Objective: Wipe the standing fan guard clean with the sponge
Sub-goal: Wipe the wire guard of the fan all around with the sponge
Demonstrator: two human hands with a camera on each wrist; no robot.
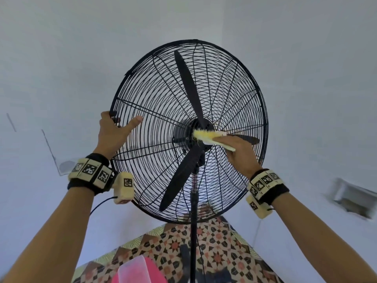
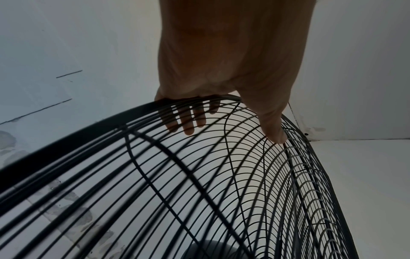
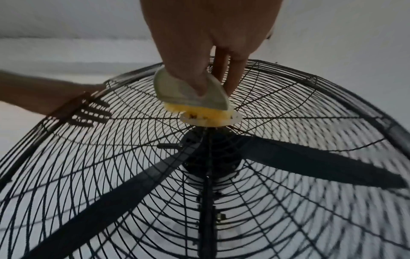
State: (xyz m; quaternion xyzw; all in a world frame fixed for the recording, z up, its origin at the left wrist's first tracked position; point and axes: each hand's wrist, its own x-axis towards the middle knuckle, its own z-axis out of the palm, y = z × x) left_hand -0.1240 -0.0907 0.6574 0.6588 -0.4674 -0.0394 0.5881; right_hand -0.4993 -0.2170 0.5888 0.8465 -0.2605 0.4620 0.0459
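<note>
Sponge (image 3: 195, 98) pinched by right hand (image 1: 238, 152) at guard (image 1: 155, 88) centre, left hand (image 2: 221, 52) clasping rim

Patterned tile floor (image 1: 214, 250): fan stand pole (image 1: 193, 231), pink container (image 1: 140, 270).

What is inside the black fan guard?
Inside the fan guard, three dark blades radiate from a central hub. The sponge and right hand partly hide one blade.
</note>
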